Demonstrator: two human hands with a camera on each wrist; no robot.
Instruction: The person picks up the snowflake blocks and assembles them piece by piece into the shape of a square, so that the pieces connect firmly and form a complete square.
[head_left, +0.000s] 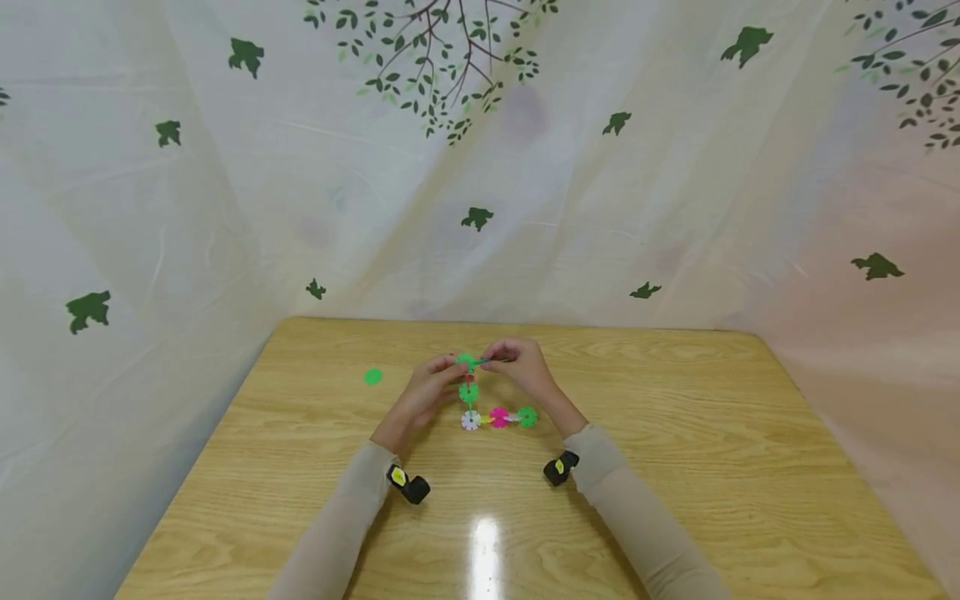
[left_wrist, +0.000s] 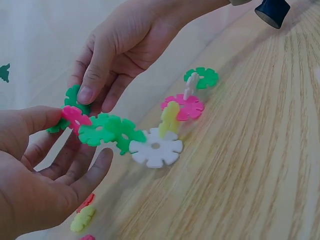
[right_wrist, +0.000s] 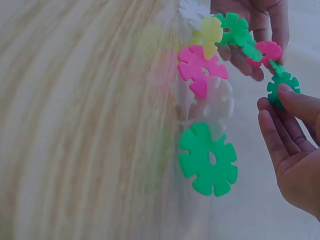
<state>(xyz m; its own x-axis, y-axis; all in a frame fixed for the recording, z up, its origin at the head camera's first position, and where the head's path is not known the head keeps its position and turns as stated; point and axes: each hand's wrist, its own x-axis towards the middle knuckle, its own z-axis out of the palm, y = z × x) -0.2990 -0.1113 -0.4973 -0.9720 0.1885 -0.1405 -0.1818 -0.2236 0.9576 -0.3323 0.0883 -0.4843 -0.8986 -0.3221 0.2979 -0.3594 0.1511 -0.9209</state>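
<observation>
A chain of notched plastic discs bends in an L, with a white disc (head_left: 470, 420) at its corner and a pink disc (head_left: 498, 417) and a green disc (head_left: 527, 417) along one arm. At the chain's far end the left hand (head_left: 429, 388) pinches a green disc (head_left: 466, 362) near a pink one (left_wrist: 76, 118). Between thumb and fingers, the right hand (head_left: 522, 367) holds a darker green disc (right_wrist: 283, 88), which touches the held end of the chain. Its slot contact is too small to tell in the head view.
A loose green disc (head_left: 373, 377) lies on the wooden table (head_left: 675, 400), left of the left hand. Beneath that hand, a yellow disc (left_wrist: 83, 218) and red or pink pieces show in the left wrist view. A patterned cloth (head_left: 390, 217) hangs behind the table.
</observation>
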